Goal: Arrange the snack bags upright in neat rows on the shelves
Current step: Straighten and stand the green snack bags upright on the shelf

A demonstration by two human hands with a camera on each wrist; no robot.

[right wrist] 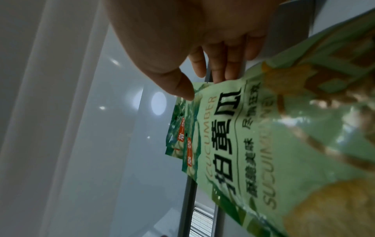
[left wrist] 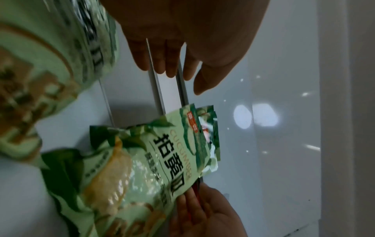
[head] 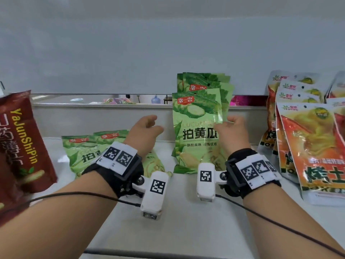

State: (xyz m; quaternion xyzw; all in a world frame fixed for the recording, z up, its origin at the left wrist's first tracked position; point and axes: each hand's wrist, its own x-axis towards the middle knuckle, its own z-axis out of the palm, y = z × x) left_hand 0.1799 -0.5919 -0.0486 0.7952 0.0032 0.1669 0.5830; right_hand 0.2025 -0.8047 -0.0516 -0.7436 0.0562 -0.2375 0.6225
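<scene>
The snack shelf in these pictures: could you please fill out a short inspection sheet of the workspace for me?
Surface: white shelf, bare at the front.
Job's things: green bags upright in a row; two flat green bags lying left; orange bags leaning right; brown bag tilted far left.
Clutter: nothing seen.
Grips: left hand open, holding nothing; right hand touching the front green bag's edge.
Cables: black wires trailing from both wrists.
Surroundings: white wall behind; blurred room through the gap.

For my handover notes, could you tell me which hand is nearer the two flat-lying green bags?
Left. The left hand hovers directly over the flat-lying green bags; the right hand is farther right, at the standing green bag.
</scene>
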